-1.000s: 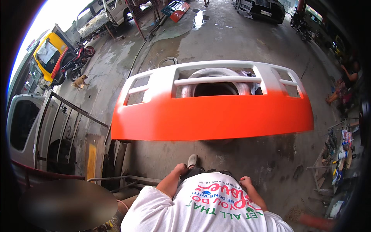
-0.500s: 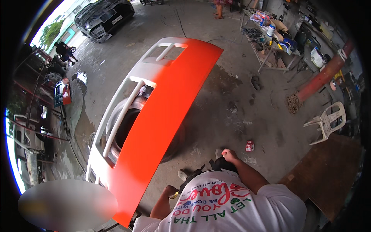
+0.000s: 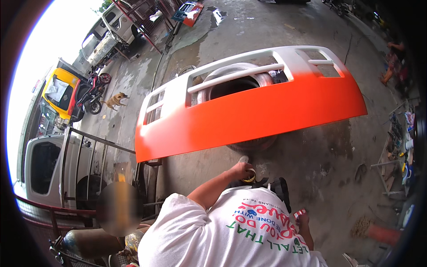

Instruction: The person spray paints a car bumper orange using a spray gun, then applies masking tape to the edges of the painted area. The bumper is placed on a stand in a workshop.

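My left hand (image 3: 242,171) is closed round a yellowish roll of tape (image 3: 252,176), held low in front of my body. Partly hidden by my shirt, my right hand (image 3: 304,220) looks closed. A small red and white pack (image 3: 299,213) shows at its fingertips; whether it is gripped or lies on the floor behind them I cannot tell. Before me, a long curved vehicle panel (image 3: 249,113), orange-red below and fading to white around its openings, lies over a tyre (image 3: 255,146). Neither hand touches the panel.
A metal frame (image 3: 100,140) and a gas cylinder (image 3: 91,243) stand at my left, near a white van (image 3: 42,167). Beyond are a dog (image 3: 115,101) and a motorcycle (image 3: 94,95). A cluttered rack (image 3: 393,138) is at the right; a slipper (image 3: 360,172) lies on the floor.
My view has swung left, so the panel now stretches across in front of me. My left hand with the tape roll has moved forward; the right hand now overlaps the red and white pack.
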`<state>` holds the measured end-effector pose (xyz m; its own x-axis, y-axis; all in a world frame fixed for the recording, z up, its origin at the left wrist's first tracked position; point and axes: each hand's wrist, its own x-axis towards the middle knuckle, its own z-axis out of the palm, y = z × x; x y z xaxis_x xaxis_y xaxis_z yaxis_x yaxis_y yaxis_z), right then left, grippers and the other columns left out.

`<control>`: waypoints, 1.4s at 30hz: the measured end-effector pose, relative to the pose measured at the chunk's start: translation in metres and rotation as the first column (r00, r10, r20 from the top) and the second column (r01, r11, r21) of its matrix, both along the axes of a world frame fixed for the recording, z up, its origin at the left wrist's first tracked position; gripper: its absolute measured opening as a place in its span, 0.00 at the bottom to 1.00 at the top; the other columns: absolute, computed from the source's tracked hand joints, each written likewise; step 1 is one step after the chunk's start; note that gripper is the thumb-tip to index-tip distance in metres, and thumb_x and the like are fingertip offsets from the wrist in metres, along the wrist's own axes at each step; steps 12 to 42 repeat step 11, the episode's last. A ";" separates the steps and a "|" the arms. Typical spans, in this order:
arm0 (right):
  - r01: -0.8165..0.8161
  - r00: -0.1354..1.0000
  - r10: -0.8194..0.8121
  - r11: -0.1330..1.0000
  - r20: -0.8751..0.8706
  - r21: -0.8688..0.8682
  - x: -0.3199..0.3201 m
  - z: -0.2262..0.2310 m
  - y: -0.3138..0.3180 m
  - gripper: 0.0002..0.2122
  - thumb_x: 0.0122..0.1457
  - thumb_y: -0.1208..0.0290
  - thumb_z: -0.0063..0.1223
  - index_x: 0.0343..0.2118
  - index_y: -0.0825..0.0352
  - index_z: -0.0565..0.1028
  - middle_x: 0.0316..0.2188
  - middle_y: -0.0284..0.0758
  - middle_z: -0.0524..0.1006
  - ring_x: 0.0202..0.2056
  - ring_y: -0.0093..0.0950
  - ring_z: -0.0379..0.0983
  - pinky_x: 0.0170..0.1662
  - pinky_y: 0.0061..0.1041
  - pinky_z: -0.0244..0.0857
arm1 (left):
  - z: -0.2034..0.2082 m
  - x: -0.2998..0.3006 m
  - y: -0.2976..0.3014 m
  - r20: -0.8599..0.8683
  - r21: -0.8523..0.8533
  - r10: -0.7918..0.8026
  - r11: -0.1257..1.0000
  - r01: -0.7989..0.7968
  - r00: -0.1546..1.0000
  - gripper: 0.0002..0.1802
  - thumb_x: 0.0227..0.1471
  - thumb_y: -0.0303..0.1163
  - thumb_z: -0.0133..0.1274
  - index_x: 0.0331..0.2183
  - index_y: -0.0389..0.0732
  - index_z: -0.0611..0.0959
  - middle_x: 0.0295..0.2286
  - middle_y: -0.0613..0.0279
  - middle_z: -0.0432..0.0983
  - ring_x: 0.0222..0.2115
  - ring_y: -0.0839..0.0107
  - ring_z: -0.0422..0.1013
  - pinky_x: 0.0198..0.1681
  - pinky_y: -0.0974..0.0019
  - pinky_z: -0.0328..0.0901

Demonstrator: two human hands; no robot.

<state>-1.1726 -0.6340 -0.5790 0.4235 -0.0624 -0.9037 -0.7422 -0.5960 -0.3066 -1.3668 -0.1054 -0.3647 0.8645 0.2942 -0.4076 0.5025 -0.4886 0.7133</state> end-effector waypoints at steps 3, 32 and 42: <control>-0.156 0.974 0.111 0.961 0.196 0.228 0.049 0.016 0.108 0.08 0.57 0.74 0.49 0.38 0.63 0.77 0.26 0.31 0.77 0.21 0.24 0.73 0.21 0.24 0.65 | -0.021 -0.038 0.039 -0.207 0.226 0.386 0.913 -0.340 0.899 0.14 0.49 0.40 0.55 0.36 0.44 0.86 0.34 0.45 0.80 0.37 0.48 0.77 0.41 0.53 0.72; -0.549 0.775 0.370 0.796 0.511 0.256 0.071 0.081 0.202 0.07 0.55 0.75 0.51 0.32 0.66 0.81 0.26 0.32 0.81 0.23 0.19 0.76 0.25 0.23 0.69 | -0.041 -0.101 0.000 -0.430 0.344 0.435 0.889 -0.301 0.791 0.27 0.47 0.46 0.59 0.48 0.42 0.82 0.42 0.45 0.79 0.44 0.51 0.76 0.47 0.55 0.71; -0.549 0.775 0.370 0.796 0.511 0.256 0.071 0.081 0.202 0.07 0.55 0.75 0.51 0.32 0.66 0.81 0.26 0.32 0.81 0.23 0.19 0.76 0.25 0.23 0.69 | -0.041 -0.101 0.000 -0.430 0.344 0.435 0.889 -0.301 0.791 0.27 0.47 0.46 0.59 0.48 0.42 0.82 0.42 0.45 0.79 0.44 0.51 0.76 0.47 0.55 0.71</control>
